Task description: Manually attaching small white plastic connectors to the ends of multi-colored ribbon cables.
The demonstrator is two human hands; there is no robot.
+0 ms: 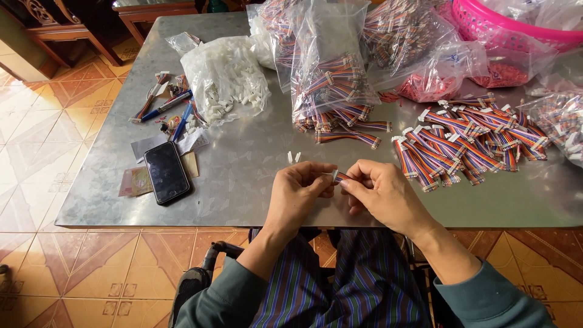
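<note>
At the far left of your metal worktop (243,182) a black phone (166,172) lies face up, with banknotes (135,181) tucked just beside and partly under it. Behind it sits a scatter of pens (163,104) and small bits, then a clear bag of white connector housings (226,78), lying open toward you.

Two loose white housings (293,157) rest on the bare metal just beyond your left hand (299,193). That hand is curled shut, thumb and fingertips pinching the white-capped end of a short rainbow ribbon cable (340,178). Your right hand (384,191) meets it from the other side, fingers closed on the same cable, so the piece is held between both hands just above the worktop's near edge.

Behind your hands, clear bags stuffed with more ribbon cables (333,73) stand in a row. To the right, a loose heap of finished cables (467,141) with white ends lies spread on the metal. At the back right a pink basket (504,27) sits above a bag of red parts (437,85).
</note>
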